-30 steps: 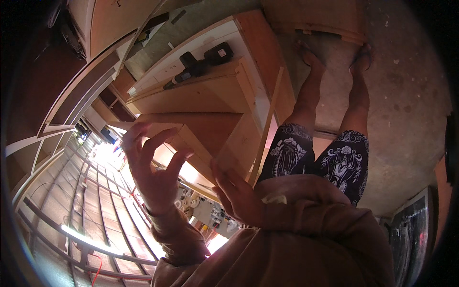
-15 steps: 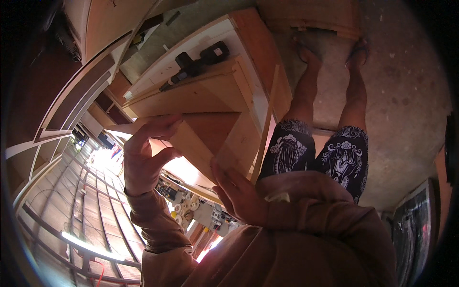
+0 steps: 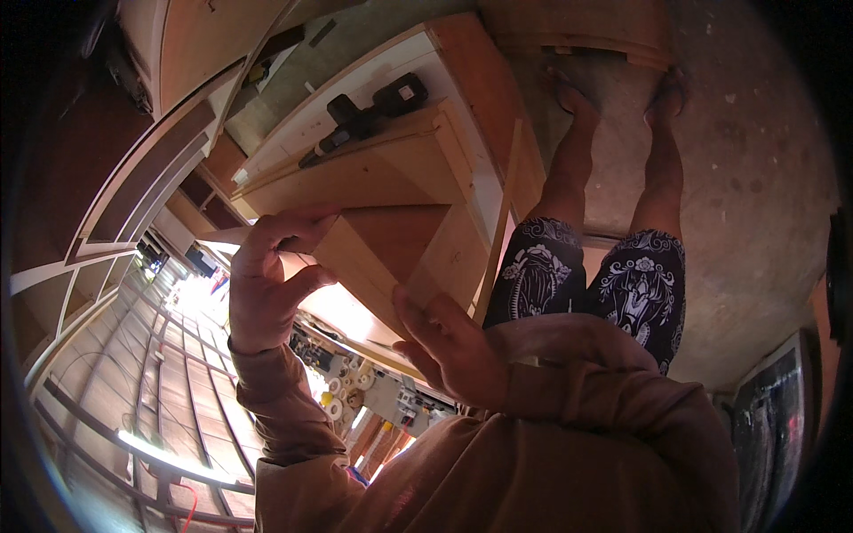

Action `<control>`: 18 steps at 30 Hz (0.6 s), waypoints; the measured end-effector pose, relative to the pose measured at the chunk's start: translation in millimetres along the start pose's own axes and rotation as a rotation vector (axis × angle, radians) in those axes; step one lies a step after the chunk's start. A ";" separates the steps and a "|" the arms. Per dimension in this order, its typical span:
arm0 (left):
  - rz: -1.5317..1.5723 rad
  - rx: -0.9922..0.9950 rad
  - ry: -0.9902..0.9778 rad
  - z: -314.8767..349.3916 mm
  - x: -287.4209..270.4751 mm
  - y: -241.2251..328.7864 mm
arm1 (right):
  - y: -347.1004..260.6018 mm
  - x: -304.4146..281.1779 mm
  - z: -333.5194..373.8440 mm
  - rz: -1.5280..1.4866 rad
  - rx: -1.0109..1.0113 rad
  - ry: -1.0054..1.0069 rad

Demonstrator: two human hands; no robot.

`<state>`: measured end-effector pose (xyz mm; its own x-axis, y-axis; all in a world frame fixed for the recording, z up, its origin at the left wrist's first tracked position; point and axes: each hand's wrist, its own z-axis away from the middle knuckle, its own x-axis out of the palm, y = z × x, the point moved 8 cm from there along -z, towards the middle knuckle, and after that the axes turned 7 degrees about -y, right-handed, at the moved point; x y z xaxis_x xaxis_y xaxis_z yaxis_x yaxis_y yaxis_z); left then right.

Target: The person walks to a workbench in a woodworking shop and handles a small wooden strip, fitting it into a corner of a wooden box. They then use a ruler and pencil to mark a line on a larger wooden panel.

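Note:
An open wooden box (image 3: 382, 186) of plain plywood panels lies in front of me on a white-edged bench. My left hand (image 3: 267, 284) curls its fingers and thumb onto the box's left edge, pinching the panel. At the box's near corner, my right hand (image 3: 449, 351) has its thumb and fingers up along the panel and holds it there. Both sleeves are brown.
A black cordless drill (image 3: 369, 111) lies on the bench (image 3: 426, 53) just behind the box. A thin wooden strip (image 3: 499, 222) leans at the box's right side. Bare legs in patterned shorts (image 3: 591, 284) stand on a concrete floor (image 3: 746, 160). Wooden boards (image 3: 577, 27) lie beyond the feet.
My left hand, raised with spread fingers a second ago, has come down and closed on the box's left edge. My right hand has stayed at the near corner.

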<state>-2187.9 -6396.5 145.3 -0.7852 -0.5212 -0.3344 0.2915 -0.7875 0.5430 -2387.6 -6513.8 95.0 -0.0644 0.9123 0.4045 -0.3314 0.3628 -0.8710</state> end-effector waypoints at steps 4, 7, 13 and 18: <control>0.095 -0.005 0.028 -0.5 1.4 -1.9 | -0.5 -0.7 -0.6 0.010 -0.014 -0.007; 0.030 0.003 -0.013 -1.1 1.0 -1.5 | 0.3 0.1 -1.8 0.026 -0.019 -0.018; 0.027 0.048 -0.020 0.9 -1.0 -5.7 | -3.2 -0.2 -0.9 0.200 -0.098 -0.004; -0.093 0.169 -0.074 2.2 11.7 -1.7 | 0.6 3.9 1.9 0.270 -0.100 -0.041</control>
<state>-2198.8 -6400.5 142.2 -0.8444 -0.4179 -0.3353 0.1242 -0.7615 0.6361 -2389.8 -6510.4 96.6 -0.1767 0.9707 0.1630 -0.2028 0.1262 -0.9711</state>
